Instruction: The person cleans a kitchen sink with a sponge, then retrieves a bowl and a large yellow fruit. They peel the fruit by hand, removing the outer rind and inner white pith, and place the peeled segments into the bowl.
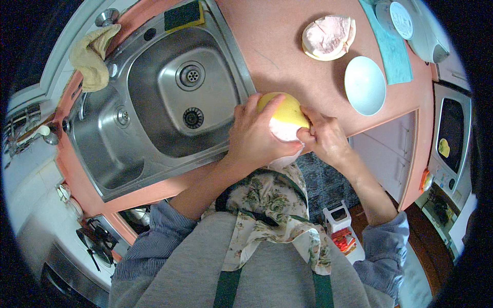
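Observation:
A partly peeled pomelo (pixel 284 111) is held in front of my body, near the front edge of the counter. Yellow rind covers its top, while white pith shows on its lower side. My left hand (pixel 258 129) wraps around it from the left, fingers spread over the rind and thumb underneath. On the other side, my right hand (pixel 323 134) grips the edge of the rind with thumb and bent fingers. A loose flap of peel (pixel 285 158) hangs below my left thumb. Farther back lies a stack of removed pomelo peel (pixel 329 37), pinkish white side up.
A white bowl (pixel 365 86) stands on the pink counter (pixel 265 42), right of my hands. At left is a steel double sink (pixel 219 50) with a sponge (pixel 184 16) behind it. A turquoise cloth (pixel 396 57) lies farther right, near a microwave (pixel 450 134).

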Tool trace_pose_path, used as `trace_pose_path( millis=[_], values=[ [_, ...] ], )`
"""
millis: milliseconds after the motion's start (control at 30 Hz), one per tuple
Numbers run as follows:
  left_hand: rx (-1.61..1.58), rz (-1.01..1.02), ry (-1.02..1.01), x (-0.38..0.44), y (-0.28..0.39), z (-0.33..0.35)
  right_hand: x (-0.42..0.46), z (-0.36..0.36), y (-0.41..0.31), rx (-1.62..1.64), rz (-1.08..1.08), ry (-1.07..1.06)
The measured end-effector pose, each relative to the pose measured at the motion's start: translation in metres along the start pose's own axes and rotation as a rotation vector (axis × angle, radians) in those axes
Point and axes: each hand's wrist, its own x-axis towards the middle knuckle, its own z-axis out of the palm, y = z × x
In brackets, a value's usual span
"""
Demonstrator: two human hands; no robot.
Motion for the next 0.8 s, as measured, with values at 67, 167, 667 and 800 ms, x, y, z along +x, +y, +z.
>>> trace_pose_path(
  millis=[67,167,667,800],
  values=[
    [0.017,0.034,0.024,0.004,0.005,0.001,-0.005,0.004,0.006,0.076,0.122,0.015],
    [0.093,0.029,-0.048,0.009,0.011,0.005,-0.014,0.009,0.012,0.282,0.304,0.051],
    [-0.11,0.076,0.119,-0.016,-0.005,0.017,-0.02,-0.004,0.004,0.36,0.16,0.178],
    [-0.075,0.124,0.133,-0.017,-0.002,0.02,-0.012,-0.018,0.007,0.271,0.172,0.004]
  ],
)
